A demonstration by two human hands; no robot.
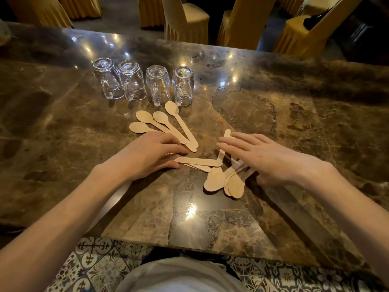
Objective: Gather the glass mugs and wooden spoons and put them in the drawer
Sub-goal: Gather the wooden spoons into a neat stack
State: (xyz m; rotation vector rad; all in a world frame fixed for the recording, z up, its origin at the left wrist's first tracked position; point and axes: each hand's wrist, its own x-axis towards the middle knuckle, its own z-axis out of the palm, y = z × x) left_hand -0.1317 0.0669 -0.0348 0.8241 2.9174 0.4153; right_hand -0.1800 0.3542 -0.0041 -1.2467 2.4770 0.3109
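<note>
Several clear glass mugs (143,83) stand upside down in a row at the back of the brown marble table (273,114). In front of them several flat wooden spoons (166,125) fan out, bowls pointing away from me. My left hand (151,154) lies flat on the handle ends of that fan, fingers curled over them. A second bunch of wooden spoons (223,180) lies to the right with bowls toward me. My right hand (267,159) rests over their handles, fingers spread. No drawer is in view.
Chairs with yellow covers (185,20) stand beyond the far edge of the table. Patterned floor tiles (99,262) show under the near edge, by my lap. A glass object (4,32) sits at the far left corner.
</note>
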